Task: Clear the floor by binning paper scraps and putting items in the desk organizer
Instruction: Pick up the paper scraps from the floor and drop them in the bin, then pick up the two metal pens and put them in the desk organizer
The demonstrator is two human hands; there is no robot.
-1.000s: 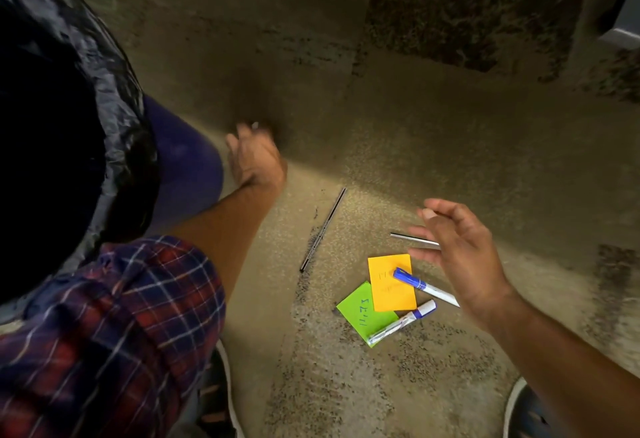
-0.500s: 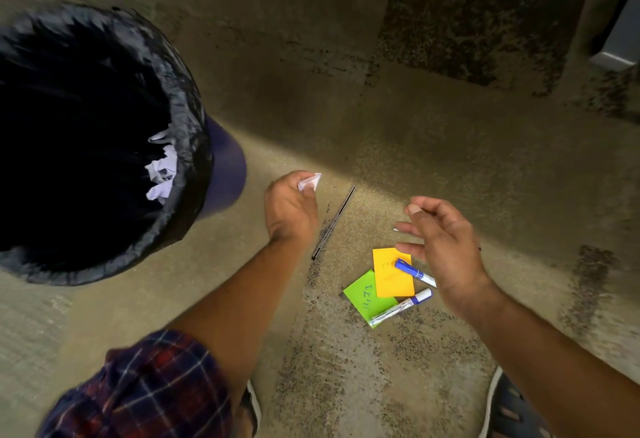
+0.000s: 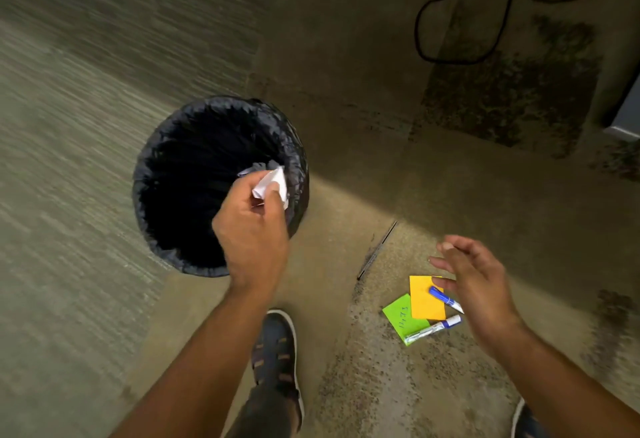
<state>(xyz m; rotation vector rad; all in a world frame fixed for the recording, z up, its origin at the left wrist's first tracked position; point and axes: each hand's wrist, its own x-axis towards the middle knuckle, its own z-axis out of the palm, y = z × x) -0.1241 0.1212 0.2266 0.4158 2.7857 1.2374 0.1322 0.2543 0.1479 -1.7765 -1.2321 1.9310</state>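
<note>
While the left hand (image 3: 254,236) pinches a white paper scrap (image 3: 273,185) over the black-lined bin (image 3: 173,146), the right hand (image 3: 474,285) hovers spread and empty above two sticky notes (image 3: 424,302) on the floor.

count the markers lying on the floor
2. One marker lies across the orange note, partly under the right hand; the other marker lies across the green note. Others may be hidden.

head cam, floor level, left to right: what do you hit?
Bin → left hand pinching a paper scrap over the bin's right rim → thin black rod → green note → right hand, fingers spread, empty. Orange note and markers overlap, skipped.
</note>
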